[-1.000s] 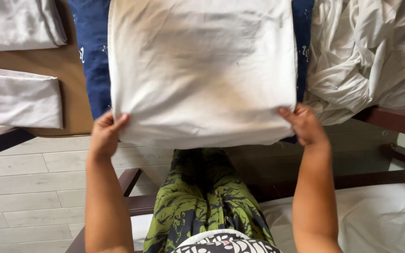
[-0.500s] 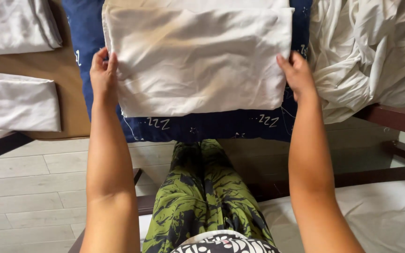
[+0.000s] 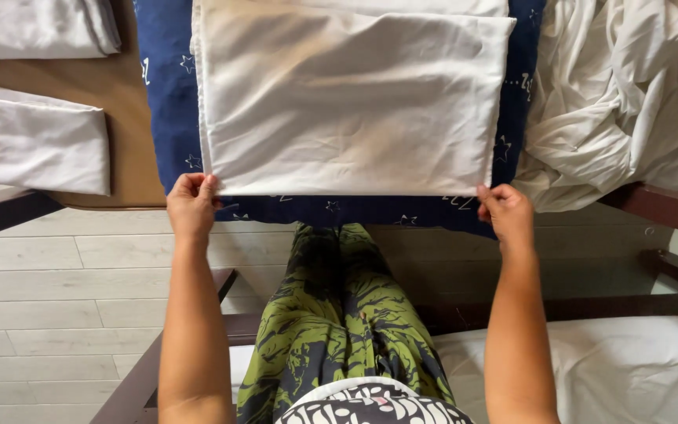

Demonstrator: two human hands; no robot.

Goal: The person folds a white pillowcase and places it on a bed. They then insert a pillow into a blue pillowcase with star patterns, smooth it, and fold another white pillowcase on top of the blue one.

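Fingers [image 3: 198, 187] of the left hand [image 3: 191, 206] pinch the near left corner of a folded white cloth [image 3: 351, 102]; the right hand [image 3: 505, 212] pinches its near right corner. It lies flat on a navy star-print cloth [image 3: 168, 94] covering the table [image 3: 123, 126], beside a rumpled white sheet [image 3: 629, 94].

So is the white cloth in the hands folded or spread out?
Folded. The white cloth lies flat on the blue starred fabric with a second layer's edge showing along its top; left hand and right hand pinch its near corners.
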